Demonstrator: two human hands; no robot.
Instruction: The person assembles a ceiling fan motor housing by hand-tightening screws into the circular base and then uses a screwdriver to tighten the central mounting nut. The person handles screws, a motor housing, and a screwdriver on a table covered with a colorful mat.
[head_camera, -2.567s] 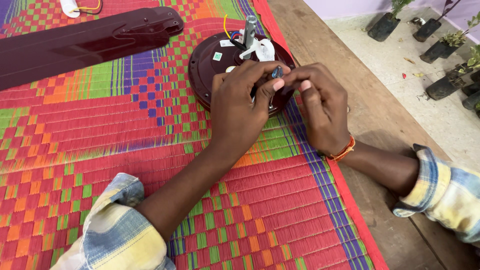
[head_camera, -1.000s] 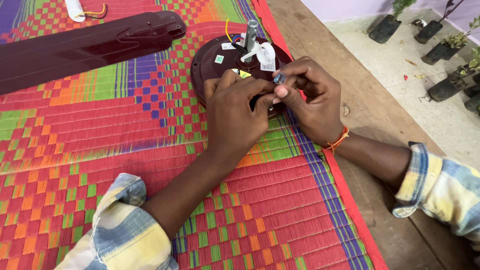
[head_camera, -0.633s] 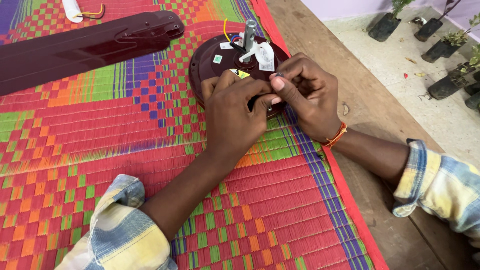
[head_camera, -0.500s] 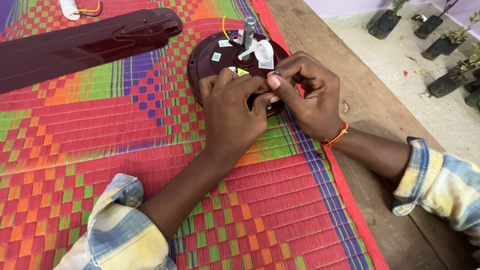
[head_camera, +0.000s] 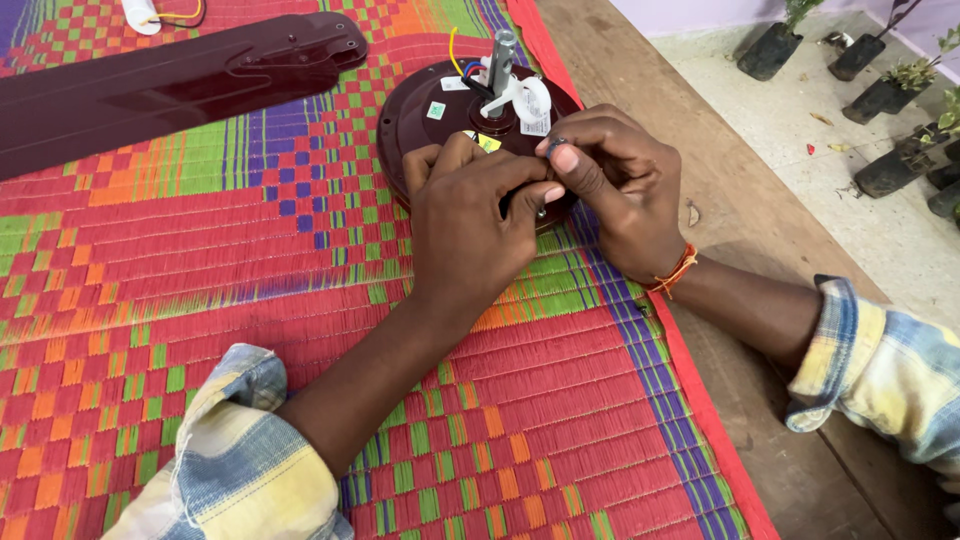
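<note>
A dark maroon ceiling fan motor (head_camera: 420, 110) lies on a colourful woven mat (head_camera: 200, 280). A metal shaft (head_camera: 500, 50) with coloured wires and a white tag stands up from its middle. My left hand (head_camera: 465, 225) lies over the motor's near right edge, fingers curled down on it. My right hand (head_camera: 625, 200) meets it from the right. Its thumb and forefinger pinch a small dark part (head_camera: 553, 146) just above my left fingertips. What lies under the fingers is hidden.
A long maroon fan blade (head_camera: 170, 80) lies across the mat at the far left, with a small white piece and wire (head_camera: 140, 12) beyond it. The mat covers a wooden table (head_camera: 760, 230). Black potted plants (head_camera: 770, 50) stand on the floor to the right.
Both hands have stayed at the motor's near right edge. My right thumb and forefinger have drawn in closer over my left fingertips, turning the small part slightly.
</note>
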